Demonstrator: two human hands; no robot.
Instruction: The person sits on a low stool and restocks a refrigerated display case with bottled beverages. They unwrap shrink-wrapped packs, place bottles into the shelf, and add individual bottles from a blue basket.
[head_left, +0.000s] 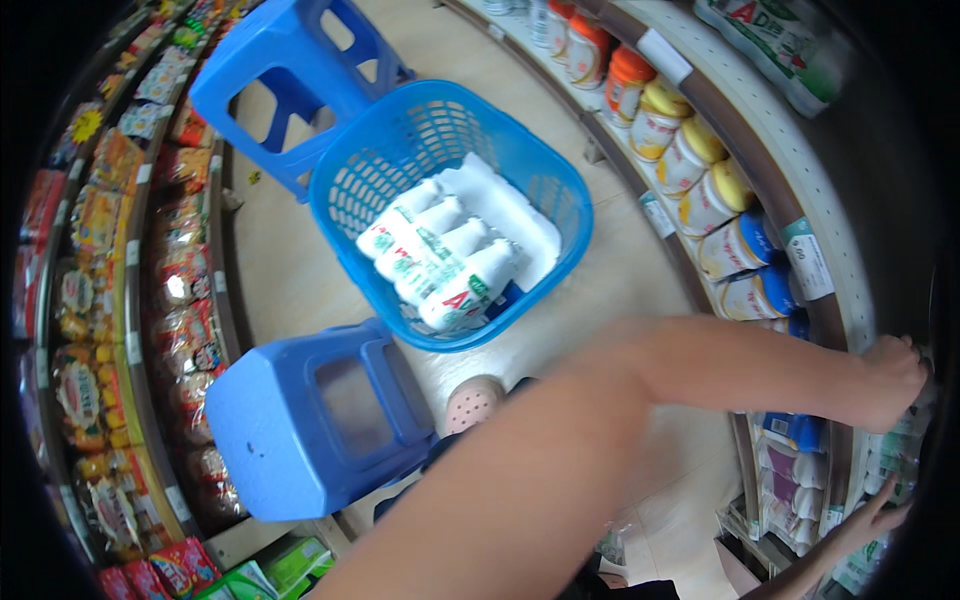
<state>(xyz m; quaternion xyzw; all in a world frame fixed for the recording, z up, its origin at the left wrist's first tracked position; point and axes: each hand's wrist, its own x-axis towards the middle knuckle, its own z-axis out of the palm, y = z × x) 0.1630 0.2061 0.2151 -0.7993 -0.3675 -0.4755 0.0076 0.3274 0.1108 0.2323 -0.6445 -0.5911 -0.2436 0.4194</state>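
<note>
My left arm crosses the view to the shelf at the right. My left hand [893, 382] is curled closed against the wrapped bottles there; what its fingers hold is hidden at the dark rim. Lower down, my right hand [884, 514] has its fingers stretched out, touching or close beside a clear-wrapped pack of white bottles [893, 452] with green print. On the floor stands a blue plastic basket [574, 225]. Inside it lies a wrapped pack of white bottles [440, 250] with red and green print, beside a white piece [515, 215] like a tray.
Two blue plastic stools [270, 420] stand left of the basket, one in front of it and one behind. Snack packets [100, 215] fill the left shelves. Bottles with orange, yellow and blue caps [690, 155] line the right shelf. A pale clog [474, 402] is on the floor.
</note>
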